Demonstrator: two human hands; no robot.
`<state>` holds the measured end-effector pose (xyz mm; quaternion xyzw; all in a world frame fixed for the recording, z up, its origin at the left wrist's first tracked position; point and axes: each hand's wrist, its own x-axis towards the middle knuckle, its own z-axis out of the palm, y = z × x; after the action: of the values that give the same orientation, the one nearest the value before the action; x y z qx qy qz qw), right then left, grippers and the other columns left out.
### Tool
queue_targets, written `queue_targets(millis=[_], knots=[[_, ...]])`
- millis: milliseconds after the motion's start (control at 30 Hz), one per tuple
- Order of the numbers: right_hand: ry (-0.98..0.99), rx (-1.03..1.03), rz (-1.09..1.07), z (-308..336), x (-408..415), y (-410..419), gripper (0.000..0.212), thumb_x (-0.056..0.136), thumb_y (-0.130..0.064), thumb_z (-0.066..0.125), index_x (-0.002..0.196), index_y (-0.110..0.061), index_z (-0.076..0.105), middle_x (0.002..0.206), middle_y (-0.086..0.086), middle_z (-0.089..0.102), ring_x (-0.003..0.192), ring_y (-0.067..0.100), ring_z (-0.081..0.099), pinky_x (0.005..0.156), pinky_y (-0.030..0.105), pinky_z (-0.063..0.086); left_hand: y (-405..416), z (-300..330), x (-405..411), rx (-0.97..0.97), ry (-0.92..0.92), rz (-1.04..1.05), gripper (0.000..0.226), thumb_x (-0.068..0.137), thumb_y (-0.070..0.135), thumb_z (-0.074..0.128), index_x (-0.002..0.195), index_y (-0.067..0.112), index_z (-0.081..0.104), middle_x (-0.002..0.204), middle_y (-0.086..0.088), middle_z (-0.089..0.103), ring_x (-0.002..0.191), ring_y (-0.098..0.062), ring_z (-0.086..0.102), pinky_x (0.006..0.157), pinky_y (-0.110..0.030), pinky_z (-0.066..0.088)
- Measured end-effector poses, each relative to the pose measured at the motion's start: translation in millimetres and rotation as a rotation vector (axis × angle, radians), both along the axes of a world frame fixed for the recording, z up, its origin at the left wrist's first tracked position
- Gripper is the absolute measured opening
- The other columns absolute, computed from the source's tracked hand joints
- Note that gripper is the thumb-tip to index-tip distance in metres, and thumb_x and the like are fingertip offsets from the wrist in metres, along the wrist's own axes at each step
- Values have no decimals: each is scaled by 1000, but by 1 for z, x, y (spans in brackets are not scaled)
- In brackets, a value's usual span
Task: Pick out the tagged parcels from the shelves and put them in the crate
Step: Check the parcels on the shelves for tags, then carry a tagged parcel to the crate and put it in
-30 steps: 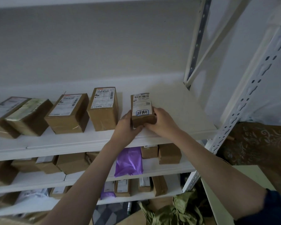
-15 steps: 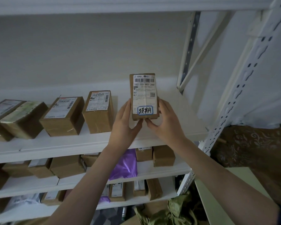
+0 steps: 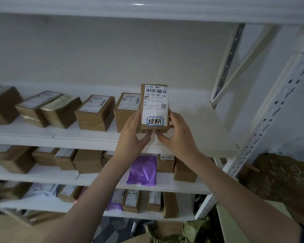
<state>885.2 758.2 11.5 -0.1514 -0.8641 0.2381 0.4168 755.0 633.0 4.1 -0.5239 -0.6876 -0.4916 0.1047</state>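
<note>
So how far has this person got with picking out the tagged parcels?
One tagged parcel, with a blue-edged handwritten sticker, is off the shelf, gripped by the left hand and right hand. No crate is in view, so nothing shows as delivered. Left to do: put it in the crate, then check the brown boxes on the shelves.

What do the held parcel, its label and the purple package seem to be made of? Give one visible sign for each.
Held parcel: looks like brown corrugated cardboard, matte, with box edges.
Label: probably white paper, printed with a barcode, slightly creased.
Purple package: likely soft plastic film, faintly glossy and wrinkled.
</note>
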Motion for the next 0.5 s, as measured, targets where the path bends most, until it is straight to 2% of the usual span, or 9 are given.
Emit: queue_targets(millis=[67, 133, 200, 267, 367, 433, 500], knots=[[5, 4, 56, 2, -10, -16, 70, 84, -25, 81, 144, -9, 48, 131, 4, 58, 116, 7, 55, 100, 11, 44, -22, 3, -4, 22, -4, 28, 72, 86, 15, 76, 150, 17, 43, 142, 4, 54, 131, -6, 49, 104, -12, 40], [2, 5, 115, 6, -22, -35, 70, 85, -27, 80, 145, -10, 48, 133, 4, 58, 117, 7, 55, 100, 13, 46, -47, 5, -11, 44, -15, 70, 70, 86, 14, 76, 148, 18, 45, 140, 6, 55, 128, -5, 50, 102, -12, 40], [4, 7, 163, 10, -36, -54, 71, 86, -31, 79, 146, -12, 47, 134, 3, 57, 118, 9, 57, 100, 26, 53, -73, 6, -20, 54, -25, 122, 71, 85, 17, 76, 148, 20, 45, 140, 6, 56, 126, -10, 53, 102, -23, 46], [18, 27, 213, 14, -53, -74, 69, 85, -28, 79, 145, -12, 49, 133, 2, 58, 118, 10, 59, 99, 31, 54, -101, 8, -31, 72, -34, 162, 69, 84, 17, 76, 146, 21, 46, 137, 7, 58, 124, -11, 56, 100, -33, 51], [5, 24, 302, 16, -83, -111, 66, 84, -23, 80, 142, -7, 52, 129, 5, 59, 119, 14, 58, 100, 36, 53, -147, 9, -46, 91, -58, 231, 68, 84, 15, 76, 144, 28, 47, 136, 13, 57, 124, -7, 55, 102, -25, 47], [-52, 12, 354, 16, -105, -139, 69, 84, -23, 80, 144, -9, 50, 131, 5, 58, 121, 15, 56, 102, 37, 51, -181, 7, -58, 71, -64, 294, 68, 85, 18, 76, 145, 27, 46, 136, 9, 58, 125, -7, 54, 102, -24, 46], [-113, -8, 401, 13, -127, -171, 72, 85, -26, 79, 148, -13, 47, 134, 4, 56, 123, 14, 54, 104, 32, 49, -218, 1, -73, 46, -88, 356, 67, 84, 19, 77, 144, 22, 48, 132, 8, 60, 120, -4, 54, 97, -19, 46]])
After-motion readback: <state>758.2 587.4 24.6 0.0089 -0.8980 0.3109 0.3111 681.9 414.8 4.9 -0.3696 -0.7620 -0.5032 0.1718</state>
